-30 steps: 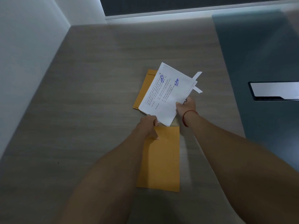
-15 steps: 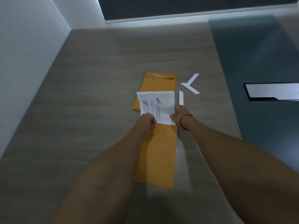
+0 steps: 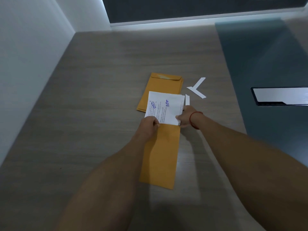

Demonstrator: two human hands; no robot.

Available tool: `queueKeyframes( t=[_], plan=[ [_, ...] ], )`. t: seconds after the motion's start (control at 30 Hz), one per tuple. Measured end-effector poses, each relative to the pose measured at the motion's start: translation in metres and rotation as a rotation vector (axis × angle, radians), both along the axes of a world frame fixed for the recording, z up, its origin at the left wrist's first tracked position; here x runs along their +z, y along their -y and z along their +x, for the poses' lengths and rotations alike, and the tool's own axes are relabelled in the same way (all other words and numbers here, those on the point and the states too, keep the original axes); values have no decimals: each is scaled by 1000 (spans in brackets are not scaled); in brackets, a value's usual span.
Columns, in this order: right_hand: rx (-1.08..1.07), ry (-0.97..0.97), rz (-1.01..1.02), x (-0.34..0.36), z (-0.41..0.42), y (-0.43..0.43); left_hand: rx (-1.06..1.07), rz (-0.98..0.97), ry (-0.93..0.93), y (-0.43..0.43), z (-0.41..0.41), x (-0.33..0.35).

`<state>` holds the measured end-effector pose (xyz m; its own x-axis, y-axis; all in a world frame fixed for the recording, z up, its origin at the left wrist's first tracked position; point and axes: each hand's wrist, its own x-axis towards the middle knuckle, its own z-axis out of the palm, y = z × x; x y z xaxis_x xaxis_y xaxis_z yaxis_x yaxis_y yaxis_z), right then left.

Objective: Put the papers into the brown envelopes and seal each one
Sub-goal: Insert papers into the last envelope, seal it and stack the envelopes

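Pinching with the left hand [image 3: 150, 125] the left mouth corner of 1 brown envelope [image 3: 160, 155], laid lengthwise toward the body, mouth far. Half inside, jutting beyond: papers [image 3: 164, 110]. Gripping their right edge with the right hand [image 3: 184, 116]; probably sliding straight bodyward next.

So the table [image 3: 100, 97] is a grey wood-grain top that runs into a white wall on the left. Flat on it, closest to the person, is a long brown envelope [image 3: 163, 155] with papers [image 3: 166, 110] sticking out of its far end. Just past that there's a small stack of brown envelopes [image 3: 163, 84], and the papers overlap its near end. Right of the stack: two white paper strips [image 3: 196, 88] in a V, touching at one end, plus a third strip [image 3: 187, 100] beside the papers. The right side is covered by a dark teal mat [image 3: 266, 55] with a flat black-edged panel [image 3: 280, 95] on it.
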<state>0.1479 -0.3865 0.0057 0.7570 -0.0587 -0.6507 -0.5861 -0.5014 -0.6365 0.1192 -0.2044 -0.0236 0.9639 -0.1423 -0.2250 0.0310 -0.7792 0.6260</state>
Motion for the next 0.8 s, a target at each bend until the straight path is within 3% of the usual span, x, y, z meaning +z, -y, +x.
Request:
queueKeyframes(
  t=[0.17, 0.27, 0.33, 0.43, 0.5, 0.6, 0.8],
  plan=[
    [96, 7, -117, -4, -5, 1, -10, -5, 11, 2, 0, -2],
    [-114, 125, 86, -2, 7, 3, -49, -3, 6, 2, -1, 1],
    [-185, 233, 96, 2, 14, 2, -52, -5, 2, 3, -2, 1],
    [-34, 257, -72, 0, 10, 0, -56, -6, 15, 4, -2, 2],
    [119, 173, -210, -6, 0, 2, -60, -11, 19, 6, -3, 1],
    [259, 63, -222, -10, -8, 3, -53, -25, 16, 6, -5, -2],
    [63, 458, -154, 1, 5, 2, -23, -85, 0, 9, -4, 2]
  ],
)
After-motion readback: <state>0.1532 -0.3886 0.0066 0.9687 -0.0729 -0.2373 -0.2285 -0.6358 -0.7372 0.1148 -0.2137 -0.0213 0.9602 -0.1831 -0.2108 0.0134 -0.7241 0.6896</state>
